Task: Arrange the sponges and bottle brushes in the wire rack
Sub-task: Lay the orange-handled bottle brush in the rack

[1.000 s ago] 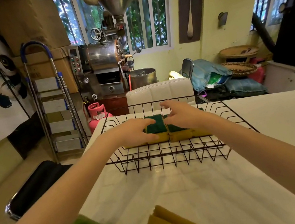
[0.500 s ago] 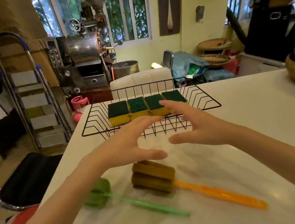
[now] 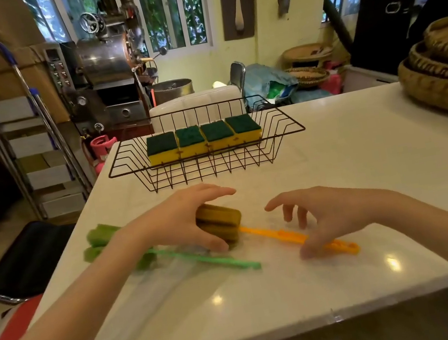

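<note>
A black wire rack (image 3: 284,130) stands at the far side of the white table (image 3: 366,175). Several yellow sponges with green tops (image 3: 216,132) sit in it in a row. In front of it lie two bottle brushes. My left hand (image 3: 178,225) is wrapped over the brownish sponge head of the orange bottle brush (image 3: 223,223). My right hand (image 3: 331,217) hovers over that brush's orange handle (image 3: 275,234), fingers spread and thumb touching it. The green bottle brush (image 3: 217,260) lies under my left forearm, its head at the table's left edge.
Stacked woven baskets (image 3: 444,73) occupy the table's far right. A black stool (image 3: 30,258) and a stepladder (image 3: 32,148) stand left of the table. The table's near edge (image 3: 274,336) runs below my arms. Bare tabletop lies right of the rack.
Both hands have left the sponges in the rack and come back and down to the orange brush. My left hand now covers its head and my right has reached its handle.
</note>
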